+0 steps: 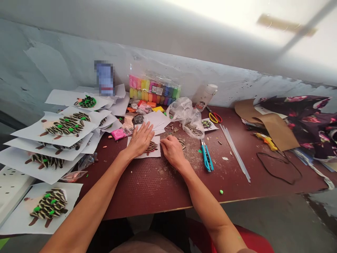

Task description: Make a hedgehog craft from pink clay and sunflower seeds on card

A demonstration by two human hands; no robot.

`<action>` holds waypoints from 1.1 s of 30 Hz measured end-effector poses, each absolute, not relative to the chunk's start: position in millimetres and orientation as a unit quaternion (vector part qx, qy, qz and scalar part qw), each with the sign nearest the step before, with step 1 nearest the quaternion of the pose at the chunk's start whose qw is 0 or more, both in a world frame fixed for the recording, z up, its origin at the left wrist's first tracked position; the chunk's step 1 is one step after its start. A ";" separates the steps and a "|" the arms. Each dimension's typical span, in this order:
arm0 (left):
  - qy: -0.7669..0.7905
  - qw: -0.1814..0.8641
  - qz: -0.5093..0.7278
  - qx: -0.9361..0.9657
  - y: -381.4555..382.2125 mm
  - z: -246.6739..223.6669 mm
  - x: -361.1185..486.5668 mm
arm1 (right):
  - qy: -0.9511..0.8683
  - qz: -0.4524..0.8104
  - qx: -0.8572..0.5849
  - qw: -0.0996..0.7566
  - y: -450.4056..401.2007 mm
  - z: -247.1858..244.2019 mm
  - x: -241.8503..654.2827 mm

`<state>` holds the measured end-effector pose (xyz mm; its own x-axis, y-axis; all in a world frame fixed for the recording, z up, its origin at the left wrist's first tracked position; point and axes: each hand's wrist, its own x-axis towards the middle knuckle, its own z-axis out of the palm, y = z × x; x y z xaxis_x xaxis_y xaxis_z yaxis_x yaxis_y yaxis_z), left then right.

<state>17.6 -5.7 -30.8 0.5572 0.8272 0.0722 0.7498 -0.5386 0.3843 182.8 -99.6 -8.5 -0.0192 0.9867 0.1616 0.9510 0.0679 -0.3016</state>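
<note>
My left hand (141,139) lies flat with its fingers stretched out over the left part of a small white card (157,153). Striped sunflower seeds (152,146) stand in rows on this card, partly covered by the hand. At the card's right edge, my right hand (172,150) is closed, thumb and fingers drawn together. Whatever its fingertips hold is hidden. Loose sunflower seeds (181,142) lie just beyond it, beside a clear plastic bag (193,123) with more seeds. A pink clay packet (118,134) rests left of the left hand.
Stacked sheets with seed hedgehogs (65,126) fill the left side. A blue utility knife (206,156), clear glue sticks (235,153), red-and-yellow scissors (215,117) and a yellow glue gun (268,141) with cord lie rightward. Coloured clay (154,89) and a white bottle (205,97) stand along the wall.
</note>
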 end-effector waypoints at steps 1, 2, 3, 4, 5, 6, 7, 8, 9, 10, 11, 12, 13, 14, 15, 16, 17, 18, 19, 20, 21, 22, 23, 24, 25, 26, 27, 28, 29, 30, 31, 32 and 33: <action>0.463 0.160 0.134 0.862 -0.9 -31.5 15.0 | -0.710 0.054 -0.682 0.164 -99.5 -8.6 182.8; 0.470 0.159 0.144 0.856 3.9 -32.5 12.0 | -0.710 0.055 -0.683 0.164 -99.4 -8.7 182.7; 0.476 0.158 0.148 0.852 8.3 -33.6 8.8 | -0.710 0.056 -0.682 0.165 -99.3 -9.0 182.5; 0.477 0.156 0.149 0.852 11.9 -34.9 5.6 | -0.711 0.058 -0.681 0.166 -99.2 -9.2 182.2; 0.478 0.155 0.146 0.852 14.5 -36.2 2.7 | -0.711 0.061 -0.680 0.167 -99.2 -9.4 181.9; 0.478 0.153 0.142 0.853 16.0 -37.6 0.2 | -0.711 0.063 -0.680 0.169 -99.1 -9.5 181.6; 0.478 0.147 0.140 0.855 16.6 -39.1 -1.9 | -0.711 0.065 -0.679 0.171 -99.1 -9.4 181.2; 0.477 0.140 0.138 0.857 16.4 -40.7 -3.5 | -0.712 0.065 -0.677 0.174 -99.2 -9.1 180.8; 0.476 0.132 0.136 0.859 15.6 -42.5 -4.7 | -0.715 0.064 -0.673 0.179 -99.3 -8.7 180.4; 0.474 0.125 0.135 0.861 14.4 -44.3 -5.7 | -0.719 0.061 -0.667 0.186 -99.7 -8.2 179.9; 0.472 0.119 0.134 0.863 13.2 -46.3 -6.5 | -0.725 0.057 -0.658 0.193 -100.1 -7.6 179.3; 0.469 0.114 0.134 0.865 12.0 -48.2 -7.3 | -0.733 0.053 -0.648 0.201 -100.6 -7.1 178.6; 0.466 0.110 0.134 0.868 11.0 -50.0 -8.1 | -0.741 0.049 -0.637 0.208 -101.2 -6.7 177.7; 0.464 0.106 0.135 0.869 10.0 -51.5 -9.0 | -0.750 0.046 -0.625 0.212 -101.8 -6.5 176.6; 0.463 0.104 0.137 0.870 9.2 -52.6 -9.9 | -0.758 0.044 -0.615 0.215 -102.4 -6.3 175.3; 0.463 0.102 0.137 0.870 8.3 -53.3 -10.8 | -0.765 0.043 -0.605 0.215 -103.0 -6.3 173.8; 0.465 0.101 0.136 0.869 7.3 -53.3 -11.6 | -0.772 0.041 -0.597 0.213 -103.5 -6.3 172.2; 0.466 0.102 0.132 0.869 6.2 -52.9 -12.1 | -0.778 0.039 -0.591 0.210 -104.0 -6.3 170.4; 0.467 0.103 0.127 0.869 4.8 -52.0 -12.5 | -0.783 0.036 -0.586 0.205 -104.3 -6.2 168.5; 0.467 0.104 0.122 0.870 3.3 -50.8 -12.6 | -0.787 0.032 -0.583 0.199 -104.7 -6.0 166.7; 0.467 0.104 0.117 0.870 1.6 -49.4 -12.4 | -0.789 0.029 -0.582 0.194 -105.0 -5.8 165.0; 0.467 0.104 0.114 0.871 0.0 -48.0 -12.1 | -0.791 0.027 -0.581 0.188 -105.2 -5.6 163.5; 0.468 0.103 0.112 0.871 -1.5 -46.7 -11.7 | -0.792 0.026 -0.582 0.183 -105.5 -5.4 162.2; 0.468 0.103 0.111 0.871 -2.7 -45.5 -11.3 | -0.792 0.026 -0.583 0.178 -105.6 -5.3 161.2; 0.469 0.103 0.110 0.871 -3.7 -44.6 -10.9 | -0.792 0.028 -0.584 0.173 -105.7 -5.3 160.5; 0.469 0.104 0.108 0.870 -4.5 -44.0 -10.6 | -0.792 0.031 -0.585 0.168 -105.7 -5.4 160.0; 0.469 0.105 0.106 0.870 -4.9 -43.6 -10.4 | -0.792 0.034 -0.586 0.165 -105.7 -5.6 159.8; 0.469 0.106 0.106 0.871 -5.1 -43.5 -10.2 | -0.792 0.036 -0.587 0.163 -105.5 -5.8 159.7; 0.468 0.106 0.106 0.871 -5.2 -43.6 -10.2 | -0.792 0.038 -0.588 0.162 -105.3 -6.1 159.7; 0.467 0.105 0.108 0.871 -5.2 -43.8 -10.2 | -0.791 0.041 -0.589 0.162 -105.1 -6.4 159.7; 0.466 0.105 0.111 0.871 -5.2 -44.1 -10.2 | -0.790 0.044 -0.589 0.162 -104.8 -6.6 159.7; 0.465 0.104 0.114 0.872 -5.2 -44.4 -10.2 | -0.789 0.047 -0.590 0.162 -104.5 -6.7 159.7; 0.465 0.105 0.116 0.872 -5.3 -44.6 -10.3 | -0.789 0.049 -0.591 0.162 -104.2 -6.7 159.7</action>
<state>-10.3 -5.3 -44.6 0.5415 0.8342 0.1042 0.7858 -0.5463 0.2898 159.7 -104.2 -6.7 -0.2488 0.9481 0.1978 0.9167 0.2964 -0.2679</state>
